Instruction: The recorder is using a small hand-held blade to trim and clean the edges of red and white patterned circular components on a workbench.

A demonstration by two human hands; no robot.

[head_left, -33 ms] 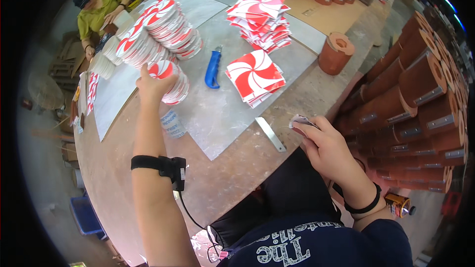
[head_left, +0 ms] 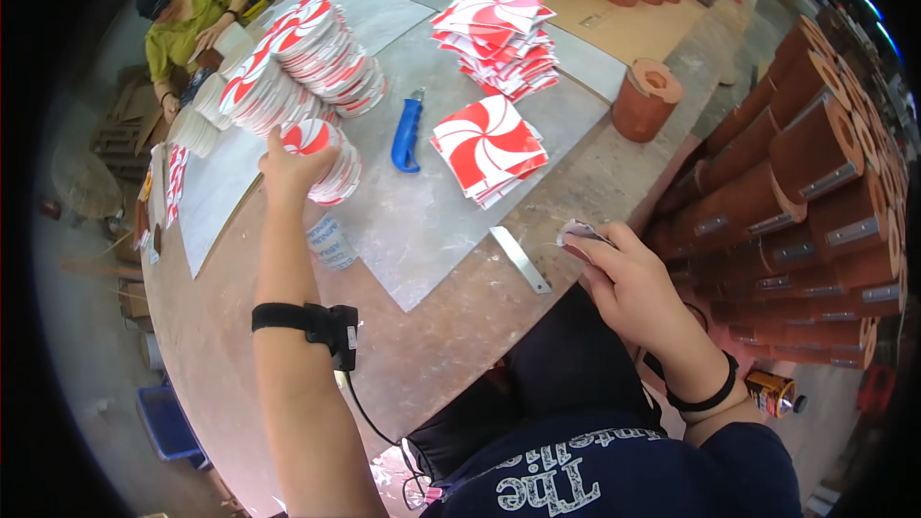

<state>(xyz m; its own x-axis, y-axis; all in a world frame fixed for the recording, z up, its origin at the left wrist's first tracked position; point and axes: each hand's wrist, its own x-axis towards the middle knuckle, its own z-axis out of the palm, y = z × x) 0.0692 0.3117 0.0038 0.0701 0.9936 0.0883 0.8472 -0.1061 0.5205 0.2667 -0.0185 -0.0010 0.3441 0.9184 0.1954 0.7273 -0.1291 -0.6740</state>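
Observation:
On the left of the table, my left hand (head_left: 291,173) rests at the near side of a short stack of round red-and-white swirl discs (head_left: 338,182), its fingers curved over the edge. Near the front edge, my right hand (head_left: 628,283) pinches a small curled piece (head_left: 578,230), pale on top and dark at its side; its kind I cannot make out. Between the hands lie a blue-handled cutter (head_left: 408,134), a stack of square swirl-printed sheets (head_left: 489,149) and a flat metal strip (head_left: 520,260).
Taller disc stacks (head_left: 326,58) stand behind my left hand, and a messy pile of square sheets (head_left: 494,38) farther back. A brown cylinder (head_left: 647,101) stands at the right. Many more cylinders (head_left: 815,163) are piled beside the table. Another person (head_left: 197,24) works at the far left.
The view has shifted very slightly, so the table things sit a little farther left. Both hands keep their places and grips.

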